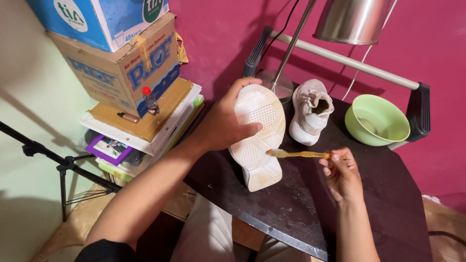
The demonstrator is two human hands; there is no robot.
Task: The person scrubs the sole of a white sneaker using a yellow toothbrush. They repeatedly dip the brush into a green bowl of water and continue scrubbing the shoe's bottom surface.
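White rubber fills the middle of the view: the left hand [224,125] grips a pale knit sneaker turned sole-up [257,136], its heel end resting on the dark wooden worktop [291,208]. The right hand [342,174] is closed round the handle of a translucent amber toothbrush [301,155], whose bristles touch the sole's edge near the middle. The heel part looks yellowish and grubby while the forefoot looks cleaner, so I'd judge the scrubbing partly done, with the heel left. Beyond it, the matching second sneaker [310,111] stands upright, apparently not yet in hand. Just right of it sits a light green plastic bowl [383,127] holding a little liquid. Farthest back rises a metal desk lamp [310,43].
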